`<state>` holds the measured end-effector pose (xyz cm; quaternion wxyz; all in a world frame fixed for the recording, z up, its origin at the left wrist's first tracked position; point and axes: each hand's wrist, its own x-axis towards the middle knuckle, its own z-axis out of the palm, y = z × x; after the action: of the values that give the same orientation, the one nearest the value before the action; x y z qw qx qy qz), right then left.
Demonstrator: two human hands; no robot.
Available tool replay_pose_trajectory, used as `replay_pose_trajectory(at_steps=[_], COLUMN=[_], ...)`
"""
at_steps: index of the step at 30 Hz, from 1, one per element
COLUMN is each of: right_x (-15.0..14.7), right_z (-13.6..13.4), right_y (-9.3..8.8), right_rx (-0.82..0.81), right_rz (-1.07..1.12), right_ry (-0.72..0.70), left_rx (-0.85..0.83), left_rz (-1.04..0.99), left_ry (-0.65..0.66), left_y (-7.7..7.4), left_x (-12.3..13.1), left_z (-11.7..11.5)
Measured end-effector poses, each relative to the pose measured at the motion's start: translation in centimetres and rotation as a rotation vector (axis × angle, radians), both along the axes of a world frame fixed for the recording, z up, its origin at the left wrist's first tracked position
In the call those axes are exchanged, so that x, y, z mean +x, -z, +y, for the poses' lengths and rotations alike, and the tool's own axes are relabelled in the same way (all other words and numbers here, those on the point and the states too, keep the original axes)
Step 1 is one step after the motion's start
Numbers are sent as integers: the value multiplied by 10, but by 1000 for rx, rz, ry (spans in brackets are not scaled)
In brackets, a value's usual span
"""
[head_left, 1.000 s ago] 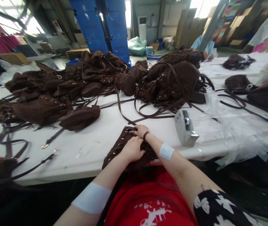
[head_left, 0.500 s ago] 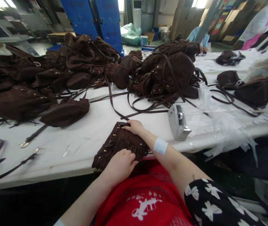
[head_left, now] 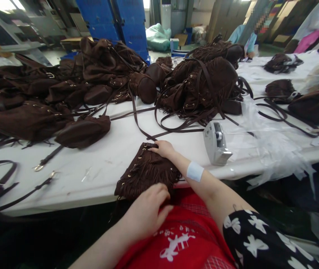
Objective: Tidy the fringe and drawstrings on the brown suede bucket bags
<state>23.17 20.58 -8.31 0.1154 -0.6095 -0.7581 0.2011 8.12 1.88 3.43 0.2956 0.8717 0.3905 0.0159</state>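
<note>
A dark brown fringed bag (head_left: 148,170) with gold eyelets along one edge lies flat at the table's front edge. My right hand (head_left: 163,149) grips its far corner, thumb on top and fingers partly hidden. Over the near side of the fringe is my left hand (head_left: 151,205), fingers bent and thumb apart from them; its fingertips are partly hidden, and I see nothing held in it. A thin strap (head_left: 141,129) runs from near the bag's far corner towards the heap behind.
Brown bags (head_left: 33,125) are piled at the left, with another heap of fringed bags (head_left: 198,86) at the centre back. A grey tape dispenser (head_left: 217,144) stands right of my right hand. Clear plastic (head_left: 277,149) hangs over the table edge. A person (head_left: 247,41) is at the far side.
My left hand has drawn back towards me and slightly right, its thumb spreading from the fingers. My right hand stays on the bag's far corner. The whole view has shifted slightly.
</note>
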Motion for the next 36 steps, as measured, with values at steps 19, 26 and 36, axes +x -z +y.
replay_pose_trajectory(at_steps=[19, 26, 36], right_x=[0, -1, -13], right_z=[-1, -3, -76], right_y=[-3, -9, -57], right_rx=[-3, -28, 215], right_rz=[-7, -11, 92], right_ry=[-22, -25, -3], left_rx=[-53, -331, 269], left_rz=[301, 148, 149], left_ry=[70, 53, -421], left_y=[9, -9, 35], left_x=[-8, -29, -38], left_z=[33, -10, 160])
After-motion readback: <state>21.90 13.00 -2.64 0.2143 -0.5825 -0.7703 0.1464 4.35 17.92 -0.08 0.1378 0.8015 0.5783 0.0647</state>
